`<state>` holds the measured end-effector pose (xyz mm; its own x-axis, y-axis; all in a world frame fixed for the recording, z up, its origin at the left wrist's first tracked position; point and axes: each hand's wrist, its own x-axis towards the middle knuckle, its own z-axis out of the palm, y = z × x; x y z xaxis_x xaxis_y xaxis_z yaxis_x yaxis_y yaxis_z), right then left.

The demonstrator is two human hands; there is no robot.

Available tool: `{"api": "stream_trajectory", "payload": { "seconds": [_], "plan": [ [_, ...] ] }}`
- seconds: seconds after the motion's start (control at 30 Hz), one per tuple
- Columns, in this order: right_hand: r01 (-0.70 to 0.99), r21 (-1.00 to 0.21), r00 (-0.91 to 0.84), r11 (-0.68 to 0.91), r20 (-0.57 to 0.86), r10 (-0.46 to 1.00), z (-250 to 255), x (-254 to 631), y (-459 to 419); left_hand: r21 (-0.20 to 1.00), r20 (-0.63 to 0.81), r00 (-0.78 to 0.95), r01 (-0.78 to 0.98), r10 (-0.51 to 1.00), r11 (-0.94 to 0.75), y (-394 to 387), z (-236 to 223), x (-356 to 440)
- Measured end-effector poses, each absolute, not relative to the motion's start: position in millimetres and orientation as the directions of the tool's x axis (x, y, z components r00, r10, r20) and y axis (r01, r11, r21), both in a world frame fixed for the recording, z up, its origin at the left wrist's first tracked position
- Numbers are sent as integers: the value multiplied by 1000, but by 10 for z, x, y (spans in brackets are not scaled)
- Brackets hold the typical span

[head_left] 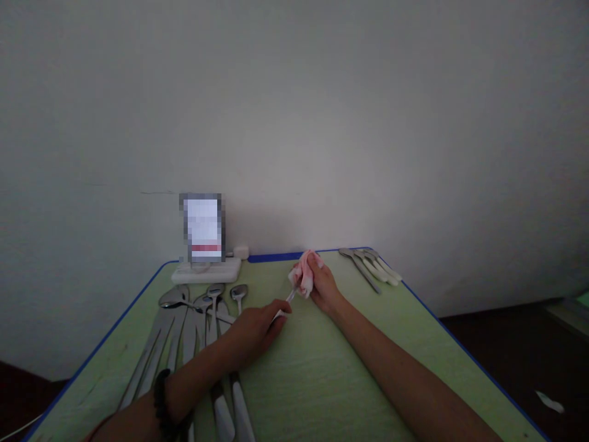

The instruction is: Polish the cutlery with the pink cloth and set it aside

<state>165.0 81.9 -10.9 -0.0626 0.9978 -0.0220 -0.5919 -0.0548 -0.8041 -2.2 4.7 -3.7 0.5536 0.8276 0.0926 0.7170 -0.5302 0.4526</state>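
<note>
My left hand [257, 329] is closed on the handle of a metal utensil [288, 302] held just above the green table [322, 380]. My right hand [322, 282] grips a pink-and-white cloth [301, 275] wrapped round the utensil's far end, which is hidden inside the cloth. A dark bead bracelet sits on my left wrist.
Several spoons and knives [193, 325] lie in a row on the left of the table. A few more utensils [370, 265] lie at the far right. A white base [207, 270] with a blurred upright card stands at the back edge against the wall.
</note>
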Motion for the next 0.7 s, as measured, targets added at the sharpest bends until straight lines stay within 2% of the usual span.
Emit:
{"api": "stream_trajectory", "payload": {
  "seconds": [0.1,0.2,0.33,0.53,0.7],
  "plan": [
    [-627,-769,-101,-123,-77,992,-103,1554,730,472,94,532,720,841,-508,49,-32,-19],
    [-586,-790,-166,-182,-103,981,-94,1449,634,502,116,547,688,829,-525,48,-28,-18],
    [-575,-802,-160,-161,-82,984,-105,1414,616,526,129,548,669,827,-525,49,-37,-19],
    [-535,-843,-86,-60,-16,996,-146,1540,761,560,143,562,633,815,-534,56,-41,-38],
    [-419,-896,-20,146,170,985,-135,1724,899,579,126,590,609,797,-542,31,1,-53]
  ]
}}
